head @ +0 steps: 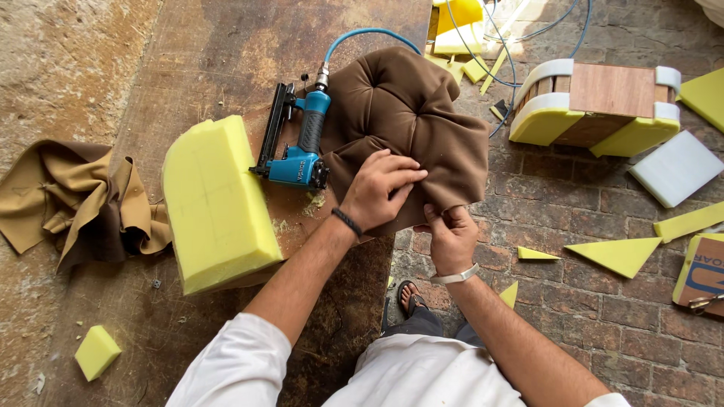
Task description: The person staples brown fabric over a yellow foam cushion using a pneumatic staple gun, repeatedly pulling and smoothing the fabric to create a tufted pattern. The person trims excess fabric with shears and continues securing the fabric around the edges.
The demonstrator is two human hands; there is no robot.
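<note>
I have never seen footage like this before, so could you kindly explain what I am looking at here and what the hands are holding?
The single picture comes from a camera worn on a person's head, looking down at their own bare arms. The left hand presses flat on a brown padded cushion; the right hand pinches its fabric edge. On the wooden worktable lie a blue air stapler with its hose, a yellow foam block and tan cloth. Foam offcuts litter the brick floor.

White rolled sleeves, black band on left wrist (347, 222), silver bracelet on right wrist (455, 277), seemingly 1 sandal
</note>
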